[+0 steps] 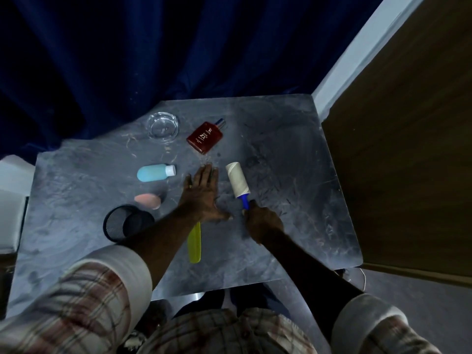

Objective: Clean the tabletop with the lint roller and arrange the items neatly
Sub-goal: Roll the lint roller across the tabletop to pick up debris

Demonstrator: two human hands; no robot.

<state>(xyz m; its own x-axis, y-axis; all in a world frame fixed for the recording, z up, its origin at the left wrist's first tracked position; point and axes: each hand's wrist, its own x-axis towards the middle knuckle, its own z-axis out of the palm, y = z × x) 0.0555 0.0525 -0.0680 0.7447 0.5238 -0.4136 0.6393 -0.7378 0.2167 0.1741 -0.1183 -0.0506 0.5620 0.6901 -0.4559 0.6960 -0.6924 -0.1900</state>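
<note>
My right hand grips the blue handle of the lint roller, whose white roll lies on the grey marbled tabletop near the middle. My left hand rests flat on the table with fingers spread, just left of the roller, holding nothing. A red perfume bottle lies beyond the hands. A clear glass ashtray sits at the back left. A light blue bottle lies on its side, with a pink sponge in front of it.
A black mesh cup lies tipped on its side at the left under my forearm. A yellow comb-like item lies partly beneath my left wrist. A dark blue curtain hangs behind the table; a wooden panel stands at right.
</note>
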